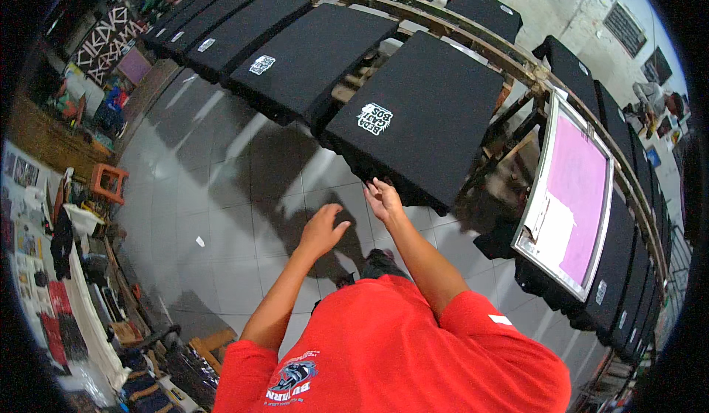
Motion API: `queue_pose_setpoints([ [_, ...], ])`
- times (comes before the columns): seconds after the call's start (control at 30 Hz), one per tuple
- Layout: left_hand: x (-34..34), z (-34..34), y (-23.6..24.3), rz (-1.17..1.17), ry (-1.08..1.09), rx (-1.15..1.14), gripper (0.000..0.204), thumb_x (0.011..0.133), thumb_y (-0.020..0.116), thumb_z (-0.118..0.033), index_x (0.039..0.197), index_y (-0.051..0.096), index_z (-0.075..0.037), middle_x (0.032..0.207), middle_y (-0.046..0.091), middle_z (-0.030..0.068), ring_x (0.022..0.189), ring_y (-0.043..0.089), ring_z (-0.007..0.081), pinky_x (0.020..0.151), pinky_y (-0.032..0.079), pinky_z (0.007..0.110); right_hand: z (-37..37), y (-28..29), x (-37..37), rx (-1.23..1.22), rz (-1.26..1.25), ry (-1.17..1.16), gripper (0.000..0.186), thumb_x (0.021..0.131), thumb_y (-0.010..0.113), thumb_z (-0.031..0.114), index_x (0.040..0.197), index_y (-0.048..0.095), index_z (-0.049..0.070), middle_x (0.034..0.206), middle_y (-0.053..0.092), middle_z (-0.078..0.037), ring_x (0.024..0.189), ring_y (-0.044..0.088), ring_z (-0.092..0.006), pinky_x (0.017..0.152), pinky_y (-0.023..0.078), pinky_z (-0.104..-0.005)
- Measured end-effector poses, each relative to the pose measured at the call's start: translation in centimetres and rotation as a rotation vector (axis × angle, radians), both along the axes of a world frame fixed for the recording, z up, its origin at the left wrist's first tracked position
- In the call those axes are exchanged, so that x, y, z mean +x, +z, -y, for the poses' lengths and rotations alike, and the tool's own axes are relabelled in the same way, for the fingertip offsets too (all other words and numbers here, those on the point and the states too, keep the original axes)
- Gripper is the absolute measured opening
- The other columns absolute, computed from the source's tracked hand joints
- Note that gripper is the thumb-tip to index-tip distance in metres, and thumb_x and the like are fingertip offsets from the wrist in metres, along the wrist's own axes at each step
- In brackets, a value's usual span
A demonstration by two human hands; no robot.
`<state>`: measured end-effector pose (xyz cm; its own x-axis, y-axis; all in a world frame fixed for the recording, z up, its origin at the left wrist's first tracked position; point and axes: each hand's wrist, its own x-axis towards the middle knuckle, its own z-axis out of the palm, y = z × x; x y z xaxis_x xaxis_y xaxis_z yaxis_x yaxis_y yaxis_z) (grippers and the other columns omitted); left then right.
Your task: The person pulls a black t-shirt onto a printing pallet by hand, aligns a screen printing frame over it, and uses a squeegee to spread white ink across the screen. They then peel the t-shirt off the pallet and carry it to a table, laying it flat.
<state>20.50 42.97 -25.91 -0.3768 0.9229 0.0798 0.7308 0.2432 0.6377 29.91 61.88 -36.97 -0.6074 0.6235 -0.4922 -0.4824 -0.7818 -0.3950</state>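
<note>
My left hand (323, 230) is in the air over the tiled floor, fingers extended and thumb apart, with nothing in it. Just at the near edge of a black shirt (436, 110) is my right hand (382, 199), palm turned up and fingers loosely spread; whether it touches the hanging cloth I cannot tell. That shirt is stretched over a flat board and bears a small white print (375, 118) near its left corner. To the right, a screen-printing frame (569, 199) with pink mesh and a white patch at its lower end rests across the row of boards.
More black shirts (310, 51) with small white prints lie on boards along a curved wooden rail (473, 25). An orange stool (109, 183) stands at the left, beside a cluttered bench. Another person (653, 99) is at the far right. Grey tiles (229, 228) cover the floor.
</note>
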Motion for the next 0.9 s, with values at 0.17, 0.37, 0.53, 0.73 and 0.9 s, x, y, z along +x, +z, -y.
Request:
queue_pose_setpoints([
  [0.17,-2.2,-6.8,1.6,-0.218,-0.250,-0.009,0.043,0.074,0.067,-0.022,0.109,0.050,-0.004,0.110,0.052,0.0144,0.104,0.051,0.0330,0.086,0.044,0.042,1.0,3.6,-3.5,0.016,0.040,-0.188,0.019,0.085,0.063,0.018,0.087,0.051,0.003,0.072,0.050,-0.003,0.068,0.049,-0.0156,0.080,0.044,-0.0354],
  [0.37,-5.7,-13.3,2.9,-0.437,-0.494,0.076,0.046,0.068,0.069,-0.017,0.108,0.050,-0.005,0.108,0.052,0.0130,0.097,0.053,0.0299,0.083,0.044,0.038,1.6,6.5,-2.7,0.086,0.114,-0.084,0.020,0.088,0.059,0.026,0.090,0.060,0.006,0.087,0.062,-0.004,0.077,0.058,-0.0143,0.066,0.047,-0.0296],
  [0.53,-7.8,-17.2,3.4,-0.459,-0.620,0.110,0.032,0.068,0.066,-0.017,0.095,0.053,-0.005,0.085,0.052,0.0083,0.082,0.053,0.0248,0.069,0.044,0.035,0.9,9.5,-3.0,0.060,0.090,-0.152,0.015,0.087,0.061,0.022,0.082,0.062,0.008,0.087,0.062,-0.001,0.084,0.057,-0.0146,0.079,0.043,-0.0319],
  [0.73,-9.9,-19.8,5.9,-0.357,-0.751,0.269,0.022,0.070,0.062,-0.015,0.088,0.054,-0.006,0.077,0.052,0.0067,0.076,0.054,0.0239,0.065,0.045,0.035,0.6,13.1,-3.8,0.155,0.108,-0.301,0.012,0.083,0.065,0.014,0.086,0.060,0.004,0.086,0.062,-0.002,0.080,0.057,-0.0124,0.074,0.045,-0.0292],
  [0.9,-11.1,-20.3,6.3,-0.270,-0.896,0.275,0.008,0.073,0.057,-0.013,0.077,0.052,-0.008,0.072,0.053,0.0072,0.072,0.055,0.0241,0.065,0.047,0.035,1.1,6.3,-3.5,0.244,0.231,-0.272,0.012,0.081,0.062,0.010,0.092,0.060,0.005,0.088,0.061,-0.002,0.083,0.057,-0.0139,0.070,0.047,-0.0309],
])
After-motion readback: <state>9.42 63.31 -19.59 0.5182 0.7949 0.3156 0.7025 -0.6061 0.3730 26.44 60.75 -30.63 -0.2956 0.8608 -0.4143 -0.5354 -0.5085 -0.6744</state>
